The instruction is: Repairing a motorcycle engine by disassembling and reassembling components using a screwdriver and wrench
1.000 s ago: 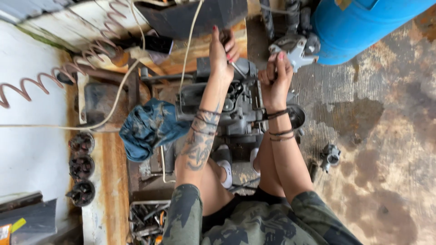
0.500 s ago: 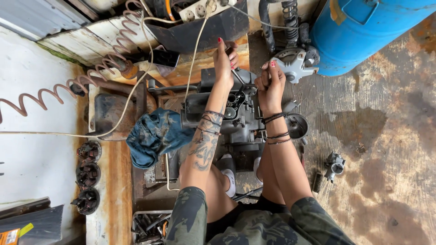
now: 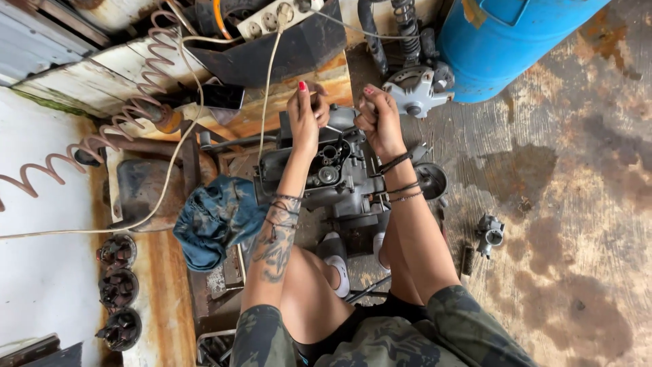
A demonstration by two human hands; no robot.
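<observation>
Repair workshop, stripped engine (image 3: 333, 177), blue tank (image 3: 502, 41), oil-stained floor (image 3: 577, 204)

Left hand (image 3: 307, 112) now sits lower on the engine block (image 3: 326, 173), drawn nearer the right hand (image 3: 377, 115); camera view shifts.

Camo shorts, wrist bands, forearm tattoo, red nails.

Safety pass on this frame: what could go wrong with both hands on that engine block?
1. The left hand and right hand grip high on the engine block; a slip could drive knuckles into metal edges.
2. The white cable runs close past the left hand and might snag.
3. The small carburettor-like part lies loose on the stained floor, easily kicked.
</observation>
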